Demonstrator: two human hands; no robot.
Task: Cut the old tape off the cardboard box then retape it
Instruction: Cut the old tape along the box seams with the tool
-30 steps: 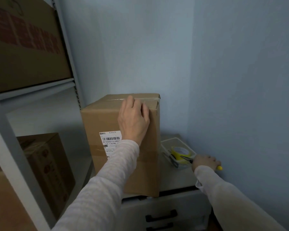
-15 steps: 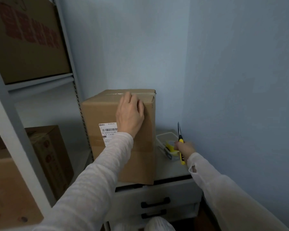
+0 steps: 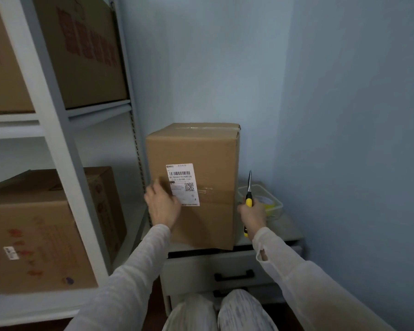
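A person stands before a tall box that sits upright on a low counter in the corner of a storeroom, seen from the head camera. The right hand is clenched around the yellow handle of a knife, blade pointing up, just beside the box's right edge. The left hand is at the lower left of the box front, next to the label; it is blurred, so whether it presses or grips cannot be told. Old tape runs across the top seam and over the right edge. The cardboard looks stiff and dry, and probably light enough to turn by its corners; the flat sides offer the best hold while the top is cut. Room is tight: a rack stands close on the left, the wall on the right, and a tub near the knife. The box's near edge overhangs the counter slightly.
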